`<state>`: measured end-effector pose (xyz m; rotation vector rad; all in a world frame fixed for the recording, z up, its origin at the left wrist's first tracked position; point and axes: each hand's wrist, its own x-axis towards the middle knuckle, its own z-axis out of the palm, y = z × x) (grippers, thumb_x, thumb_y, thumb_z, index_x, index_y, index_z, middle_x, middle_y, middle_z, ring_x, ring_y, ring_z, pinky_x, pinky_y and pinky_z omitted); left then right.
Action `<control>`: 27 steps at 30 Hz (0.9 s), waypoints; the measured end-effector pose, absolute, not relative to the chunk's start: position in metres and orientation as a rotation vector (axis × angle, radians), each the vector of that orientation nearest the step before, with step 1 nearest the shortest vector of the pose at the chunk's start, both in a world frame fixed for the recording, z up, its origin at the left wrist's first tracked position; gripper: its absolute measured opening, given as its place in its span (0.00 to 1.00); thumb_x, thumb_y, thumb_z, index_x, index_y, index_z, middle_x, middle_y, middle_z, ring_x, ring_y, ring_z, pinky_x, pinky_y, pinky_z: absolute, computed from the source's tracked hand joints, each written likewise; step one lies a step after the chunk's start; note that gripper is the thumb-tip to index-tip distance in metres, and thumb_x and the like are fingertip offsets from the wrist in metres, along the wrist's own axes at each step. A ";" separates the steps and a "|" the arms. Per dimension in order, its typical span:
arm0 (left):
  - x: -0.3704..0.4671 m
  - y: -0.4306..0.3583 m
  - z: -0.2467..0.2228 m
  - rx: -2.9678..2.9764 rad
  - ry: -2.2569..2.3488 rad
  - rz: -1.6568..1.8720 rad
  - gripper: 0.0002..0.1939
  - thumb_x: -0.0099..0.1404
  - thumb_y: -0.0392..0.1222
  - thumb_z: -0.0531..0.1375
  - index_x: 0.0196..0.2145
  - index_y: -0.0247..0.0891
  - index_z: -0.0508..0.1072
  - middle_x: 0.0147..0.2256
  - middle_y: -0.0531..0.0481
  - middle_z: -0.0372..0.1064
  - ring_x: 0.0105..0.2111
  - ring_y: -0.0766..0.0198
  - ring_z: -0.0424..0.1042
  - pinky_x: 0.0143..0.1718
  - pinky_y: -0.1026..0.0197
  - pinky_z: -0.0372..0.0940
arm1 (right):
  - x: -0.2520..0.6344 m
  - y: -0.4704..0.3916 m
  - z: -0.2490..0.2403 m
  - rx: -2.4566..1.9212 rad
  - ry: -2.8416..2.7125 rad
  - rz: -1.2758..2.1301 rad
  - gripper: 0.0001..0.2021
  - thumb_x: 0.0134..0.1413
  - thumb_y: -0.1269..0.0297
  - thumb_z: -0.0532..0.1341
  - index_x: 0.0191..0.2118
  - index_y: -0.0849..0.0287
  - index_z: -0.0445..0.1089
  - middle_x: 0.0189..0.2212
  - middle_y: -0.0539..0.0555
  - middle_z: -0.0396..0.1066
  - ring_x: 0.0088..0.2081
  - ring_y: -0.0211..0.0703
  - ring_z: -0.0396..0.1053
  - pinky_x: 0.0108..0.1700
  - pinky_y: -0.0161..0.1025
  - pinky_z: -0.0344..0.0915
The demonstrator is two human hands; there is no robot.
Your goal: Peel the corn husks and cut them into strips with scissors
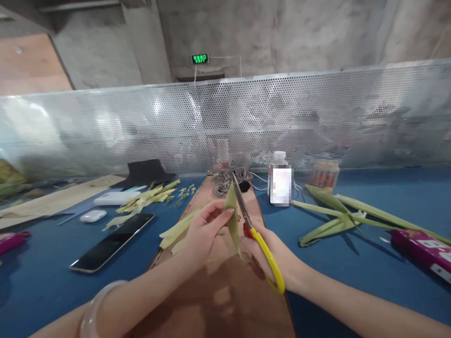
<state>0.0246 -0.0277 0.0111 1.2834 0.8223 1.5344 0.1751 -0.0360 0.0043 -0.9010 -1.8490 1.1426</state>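
Observation:
My left hand [210, 224] pinches a piece of pale green corn husk [231, 217] between thumb and fingers, its pointed tip upward. My right hand [266, 249] is closed round the yellow and red handles of a pair of scissors [265, 256]. The metal blades point up and away, along the right edge of the husk; whether they touch it I cannot tell. Both hands are above a brown cardboard strip [225, 291]. More husk strips [181, 230] lie on the cardboard, partly behind my left hand.
A black phone [114, 241], a white earbud case [93, 216] and cut husk pieces [151, 197] lie left on the blue table. To the right are a white-capped bottle [280, 180], long husks [334, 218] and a purple package [423, 251]. Grey cord [225, 180] lies ahead, before a perforated metal screen [246, 122].

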 end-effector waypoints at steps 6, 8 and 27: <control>0.023 -0.026 0.010 1.262 0.827 1.591 0.04 0.53 0.40 0.61 0.27 0.37 0.72 0.26 0.54 0.69 0.27 0.70 0.65 0.31 0.67 0.61 | 0.176 -0.036 0.004 -0.920 -1.951 1.062 0.09 0.53 0.58 0.53 0.32 0.59 0.58 0.25 0.49 0.60 0.30 0.38 0.58 0.33 0.35 0.58; 0.023 -0.026 0.010 1.259 0.825 1.600 0.05 0.53 0.41 0.61 0.27 0.37 0.72 0.26 0.53 0.69 0.28 0.70 0.65 0.31 0.67 0.61 | 0.175 -0.035 0.002 -0.916 -1.955 1.048 0.09 0.53 0.58 0.53 0.33 0.59 0.59 0.25 0.48 0.60 0.30 0.38 0.59 0.33 0.34 0.58; 0.025 -0.031 0.013 1.182 0.782 1.628 0.04 0.53 0.40 0.62 0.24 0.37 0.71 0.24 0.55 0.67 0.26 0.72 0.63 0.29 0.70 0.60 | 0.176 -0.043 0.017 -0.991 -2.015 1.047 0.04 0.49 0.66 0.54 0.31 0.60 0.59 0.22 0.47 0.59 0.24 0.34 0.57 0.24 0.31 0.54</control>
